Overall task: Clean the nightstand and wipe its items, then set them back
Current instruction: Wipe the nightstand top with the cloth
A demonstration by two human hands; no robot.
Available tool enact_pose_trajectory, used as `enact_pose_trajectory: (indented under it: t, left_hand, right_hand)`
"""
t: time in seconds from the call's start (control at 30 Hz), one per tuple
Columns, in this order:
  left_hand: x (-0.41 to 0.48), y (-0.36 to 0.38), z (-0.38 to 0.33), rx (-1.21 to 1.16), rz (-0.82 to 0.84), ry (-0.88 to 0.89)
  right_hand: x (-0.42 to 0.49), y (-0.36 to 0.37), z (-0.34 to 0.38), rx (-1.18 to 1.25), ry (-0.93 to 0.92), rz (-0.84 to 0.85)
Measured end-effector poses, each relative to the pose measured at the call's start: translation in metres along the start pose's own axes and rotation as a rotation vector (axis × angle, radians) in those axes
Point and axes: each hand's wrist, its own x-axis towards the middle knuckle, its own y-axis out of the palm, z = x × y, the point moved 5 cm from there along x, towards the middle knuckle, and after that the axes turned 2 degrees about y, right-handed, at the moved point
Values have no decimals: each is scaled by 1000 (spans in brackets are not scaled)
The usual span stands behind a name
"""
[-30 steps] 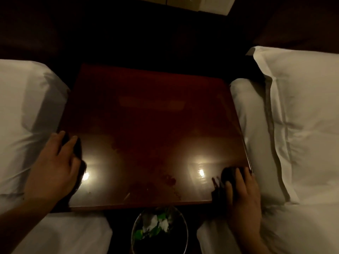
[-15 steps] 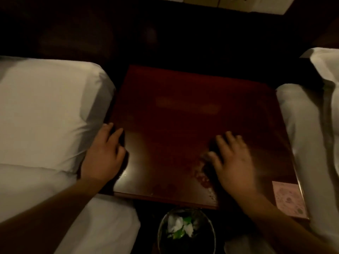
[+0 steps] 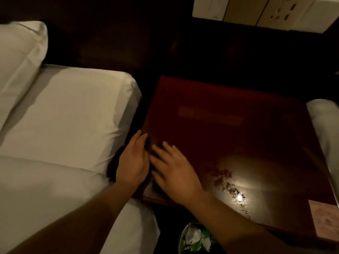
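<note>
The nightstand (image 3: pixel 238 125) has a glossy dark red top with dark specks and smears (image 3: pixel 225 180) near its front. My left hand (image 3: pixel 133 162) lies flat at the front-left edge, with something dark under it that looks like a cloth. Right beside it, my right hand (image 3: pixel 176 171) is pressed flat on the top, its fingers blurred. A dark cloth (image 3: pixel 149 149) shows between the two hands. A pink card (image 3: pixel 324 219) lies on the front-right corner.
A white bed (image 3: pixel 64 116) with a pillow (image 3: pixel 18 57) touches the nightstand's left side, and another bed (image 3: pixel 326 121) flanks the right. A bin (image 3: pixel 196 239) holding white and green rubbish stands below the front edge. A wall socket panel (image 3: pixel 256 10) is above.
My right hand has swept from the front-right corner leftwards across the top until it is next to my left hand. My left hand stayed at the left edge. The view swung left.
</note>
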Motion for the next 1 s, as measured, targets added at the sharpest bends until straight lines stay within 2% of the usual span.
enact_pose_trajectory:
  t: [0.1,0.17,0.23,0.33,0.4,0.5,0.53,0.6,0.67,0.87,1.0]
  left_hand:
    - [-2,-1,-1,29,13,3]
    - [-8,-3,-5,53,47,5]
    - [-21,-4,-9,74,80,28]
    - [-53,-8,-1,-47,165,-61]
    - [-74,-14,4,-135,219,-97]
    - [-97,-40,15,-203,223,-153]
    - [-104,-52,22,-212,211,-175]
    - [-113,-80,41,-196,177,-207]
    - [-124,-111,63,-136,148,-230]
    - [-161,-180,116,-52,52,-345]
    - [-187,-198,137,-78,8,-413]
  right_hand:
    - [-43,-7,-14,8,-57,-31]
    - [-58,-19,-34,-57,5,-95]
    - [-72,-36,-59,-105,193,-149]
    - [-93,-59,-70,-79,590,-203]
    - [-88,-55,-39,69,674,-133]
    - [-62,-21,30,303,586,147]
    - [-53,-13,47,398,593,182]
    - [-37,-7,70,582,679,156]
    - [-24,-7,88,666,713,141]
    - [19,-18,145,835,678,219]
    - [40,-19,175,889,609,245]
